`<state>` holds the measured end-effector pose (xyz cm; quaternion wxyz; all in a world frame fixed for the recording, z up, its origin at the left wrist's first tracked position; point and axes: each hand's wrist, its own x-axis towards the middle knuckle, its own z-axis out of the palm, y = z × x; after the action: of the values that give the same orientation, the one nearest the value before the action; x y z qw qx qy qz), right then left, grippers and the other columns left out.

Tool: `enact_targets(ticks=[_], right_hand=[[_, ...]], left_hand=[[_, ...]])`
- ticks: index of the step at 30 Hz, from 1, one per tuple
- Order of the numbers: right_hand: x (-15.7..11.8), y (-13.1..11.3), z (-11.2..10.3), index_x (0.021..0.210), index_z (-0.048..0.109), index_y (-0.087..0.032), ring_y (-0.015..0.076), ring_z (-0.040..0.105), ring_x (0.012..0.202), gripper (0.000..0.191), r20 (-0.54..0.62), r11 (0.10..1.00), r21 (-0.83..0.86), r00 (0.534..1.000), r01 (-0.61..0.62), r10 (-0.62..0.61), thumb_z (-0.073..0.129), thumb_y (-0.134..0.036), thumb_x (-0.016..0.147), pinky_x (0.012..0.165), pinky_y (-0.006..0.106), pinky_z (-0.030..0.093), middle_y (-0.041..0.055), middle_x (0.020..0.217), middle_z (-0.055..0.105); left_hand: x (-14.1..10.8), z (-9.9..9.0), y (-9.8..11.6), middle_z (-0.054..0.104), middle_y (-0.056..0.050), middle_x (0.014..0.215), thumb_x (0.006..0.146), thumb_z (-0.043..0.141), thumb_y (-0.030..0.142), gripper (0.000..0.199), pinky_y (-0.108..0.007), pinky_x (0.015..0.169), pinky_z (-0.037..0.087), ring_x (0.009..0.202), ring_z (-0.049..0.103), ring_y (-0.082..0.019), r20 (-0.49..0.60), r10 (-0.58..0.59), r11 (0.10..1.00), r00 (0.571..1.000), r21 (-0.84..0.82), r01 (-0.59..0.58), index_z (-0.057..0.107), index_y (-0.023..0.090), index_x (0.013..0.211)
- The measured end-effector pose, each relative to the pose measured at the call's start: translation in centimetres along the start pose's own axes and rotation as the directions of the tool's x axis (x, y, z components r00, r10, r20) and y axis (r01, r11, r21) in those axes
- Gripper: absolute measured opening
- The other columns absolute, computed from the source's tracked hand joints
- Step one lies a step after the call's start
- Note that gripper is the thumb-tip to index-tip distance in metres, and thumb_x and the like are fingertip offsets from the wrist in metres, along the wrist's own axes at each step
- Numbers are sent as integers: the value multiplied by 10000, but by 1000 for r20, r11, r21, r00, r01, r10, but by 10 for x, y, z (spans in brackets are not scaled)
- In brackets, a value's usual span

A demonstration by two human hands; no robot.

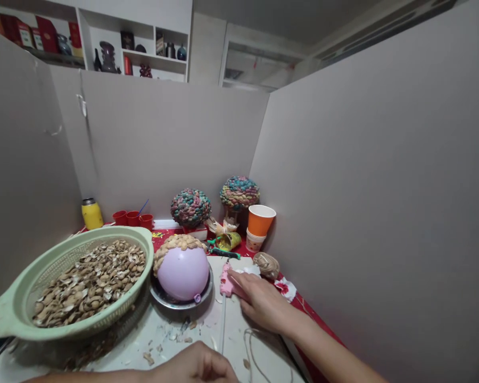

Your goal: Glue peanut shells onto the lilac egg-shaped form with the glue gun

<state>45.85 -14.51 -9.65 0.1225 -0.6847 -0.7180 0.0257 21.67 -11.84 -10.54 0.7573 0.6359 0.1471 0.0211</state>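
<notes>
A purple balloon (183,272), its upper part covered with pistachio-like shells, rests in a metal bowl (175,304). To its right, my right hand (259,298) reaches over the white board, its fingers on a pink glue gun (225,281) with a clear stick trailing toward me. Those fingers appear curled round the gun's handle. My left hand (199,366) is low in the view near the table's front, fingers curled in; what it holds, if anything, is hidden. Left of the bowl, a green colander (149,247) is filled with loose shells (96,282).
Two multicoloured shell domes (190,207) stand at the back beside orange and white paper cups (261,221). Red cups (132,218) and a yellow bottle (91,214) are at the back left. Twine (266,265) lies right; grey panels (163,138) surround the table.
</notes>
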Motion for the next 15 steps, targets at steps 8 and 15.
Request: enact_targets(ticks=[8,15], right_hand=[[11,-9,0,1445,381,-151,297,578,1047,694,69,991,-132,997,-16,25,473,-72,762,847,355,410,165,1138,633],[4,-1,6,1499,274,-275,294,608,965,768,23,996,-34,997,-79,80,499,-118,782,798,353,405,130,1189,597]], left_hand=[[6,-3,-4,608,-48,566,633,623,770,647,-253,516,392,457,513,-120,-270,99,992,958,-49,-116,622,123,638],[3,-8,3,629,-42,581,694,680,654,539,-238,545,400,501,528,-111,-342,115,987,933,-69,-147,619,121,646]])
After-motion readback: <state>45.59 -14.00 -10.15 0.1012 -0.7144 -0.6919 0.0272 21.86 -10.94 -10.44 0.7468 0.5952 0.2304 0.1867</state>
